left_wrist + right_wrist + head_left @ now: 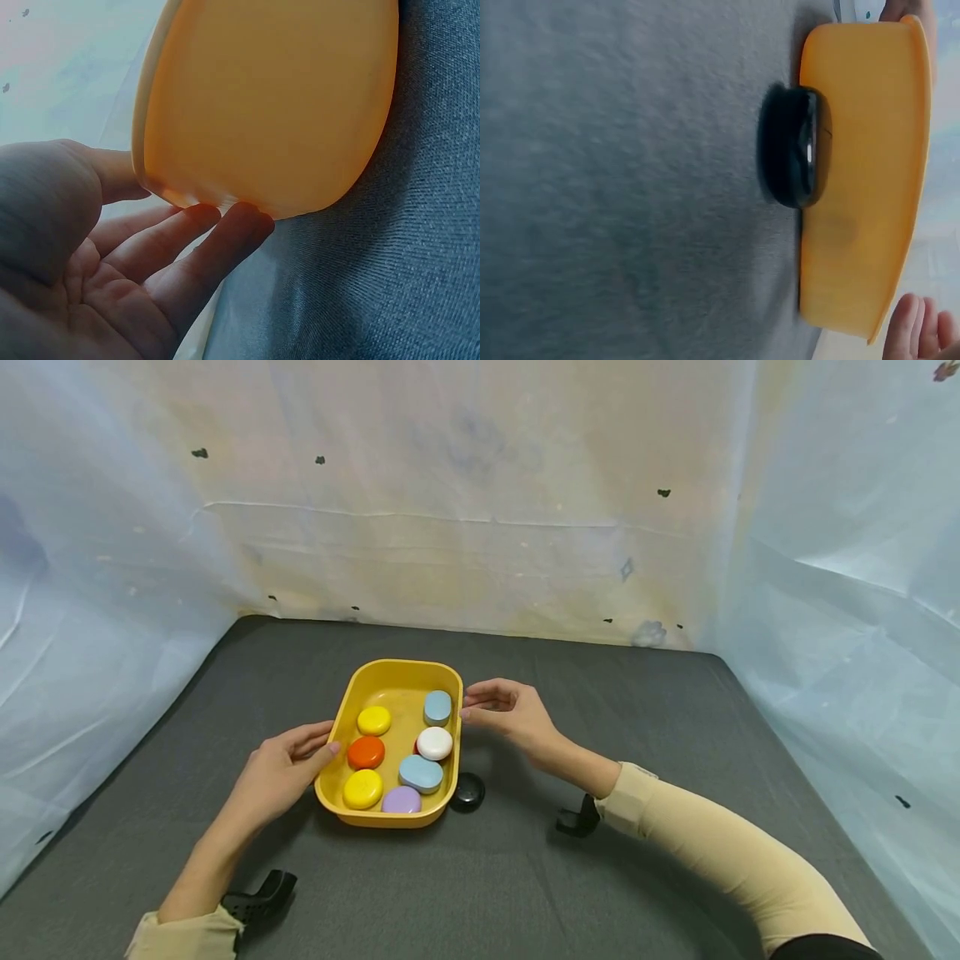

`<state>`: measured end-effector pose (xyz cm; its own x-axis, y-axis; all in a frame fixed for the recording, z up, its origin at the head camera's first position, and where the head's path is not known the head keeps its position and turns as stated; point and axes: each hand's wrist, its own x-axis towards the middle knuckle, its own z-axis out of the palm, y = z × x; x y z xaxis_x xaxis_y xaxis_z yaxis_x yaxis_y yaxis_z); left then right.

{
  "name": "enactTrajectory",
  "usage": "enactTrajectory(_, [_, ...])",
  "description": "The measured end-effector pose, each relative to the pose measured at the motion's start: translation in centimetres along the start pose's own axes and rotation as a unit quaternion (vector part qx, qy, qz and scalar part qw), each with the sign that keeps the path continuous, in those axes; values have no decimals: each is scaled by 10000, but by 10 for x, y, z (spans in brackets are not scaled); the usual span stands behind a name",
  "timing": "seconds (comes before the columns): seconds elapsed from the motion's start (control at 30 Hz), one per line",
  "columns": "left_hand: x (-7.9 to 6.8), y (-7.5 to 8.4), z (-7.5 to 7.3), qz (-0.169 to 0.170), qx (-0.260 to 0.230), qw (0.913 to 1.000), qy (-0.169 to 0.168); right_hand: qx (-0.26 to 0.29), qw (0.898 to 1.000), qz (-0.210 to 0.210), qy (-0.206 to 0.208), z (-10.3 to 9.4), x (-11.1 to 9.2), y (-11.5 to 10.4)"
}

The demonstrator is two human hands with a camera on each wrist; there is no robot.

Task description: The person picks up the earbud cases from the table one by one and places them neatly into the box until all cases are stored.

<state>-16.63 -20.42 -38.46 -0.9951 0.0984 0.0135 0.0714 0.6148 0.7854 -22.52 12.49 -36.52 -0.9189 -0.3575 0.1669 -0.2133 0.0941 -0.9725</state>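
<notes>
A yellow plastic tray (402, 683) holds several smooth rounded pieces: two yellow, one orange (366, 752), two light blue (421, 773), one white (434, 743) and one lilac (402, 799). A bit of red shows beneath the white one. My left hand (281, 768) pinches the tray's left side, thumb at the rim and fingers against the outer wall. My right hand (513, 714) is at the right rim, its fingertips at or very near the edge, with fingers fairly straight. Beside the tray's right wall lies a glossy black rounded piece (808, 146).
Dark grey cloth (600, 877) covers the work surface. Pale plastic sheeting (480, 560) stands as walls at the back and both sides. A black strap mount (577, 818) sits at the right wrist, another (258, 897) at the left.
</notes>
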Motion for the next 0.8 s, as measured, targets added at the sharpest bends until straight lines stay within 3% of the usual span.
enactTrajectory(0.13, [1, 1, 0, -15, 18, 10000, 0, 169, 9987, 410, 260, -7, -6, 6])
enactTrajectory(0.33, [1, 0, 1, -96, 1, 10000, -11, 91, 9959, 886, 139, -11, -19, 11])
enactTrajectory(0.57, [1, 0, 1, -66, -7, 10000, 45, -65, 9954, 903, -309, -13, -30, 18])
enactTrajectory(0.8, [1, 0, 1, -60, -28, 10000, 13, -617, 9931, 722, -688, -11, -36, 25])
